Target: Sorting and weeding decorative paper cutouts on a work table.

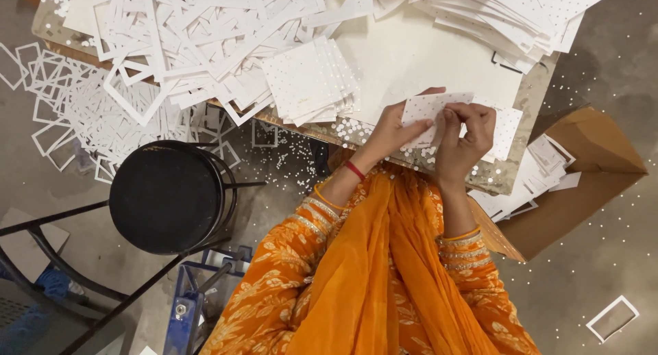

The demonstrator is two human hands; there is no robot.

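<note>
Perforated white card (426,108): pinched at both ends, left hand (392,130) and right hand (466,137) each in closed grip. Long axis runs hand to hand. Stack of punched cards (310,79) lies on table (418,57), beyond the left grip.

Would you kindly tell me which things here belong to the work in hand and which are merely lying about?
In hand:
- left hand and right hand, both gripping the perforated white card
- stack of perforated cards on the worktable

Lying about:
- pile of white card frames
- black round stool
- cardboard box
- punched paper dots on the floor
</note>
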